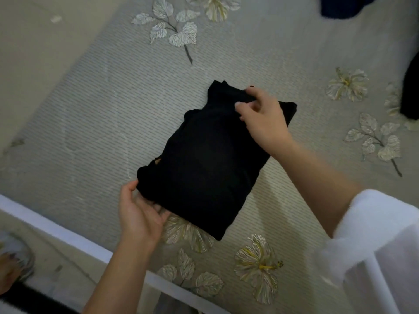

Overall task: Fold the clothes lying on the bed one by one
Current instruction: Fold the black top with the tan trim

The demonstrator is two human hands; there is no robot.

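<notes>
Nearly done, the black cloth (pixel 204 168) lay as a small folded block in the middle of the bed (pixel 102 98). The left hand (pixel 140 211) held its near corner, thumb on the edge and fingers tucked under, likely to stop the layers from sliding. The right hand (pixel 260 118) pinched the far edge, maybe to pull it tidy. More dark clothes (pixel 344 5) waited well apart, at the top.

Folded garment (pixel 204 168) at middle of bed (pixel 102 105); possibly more clothes (pixel 410 91) far right.
</notes>
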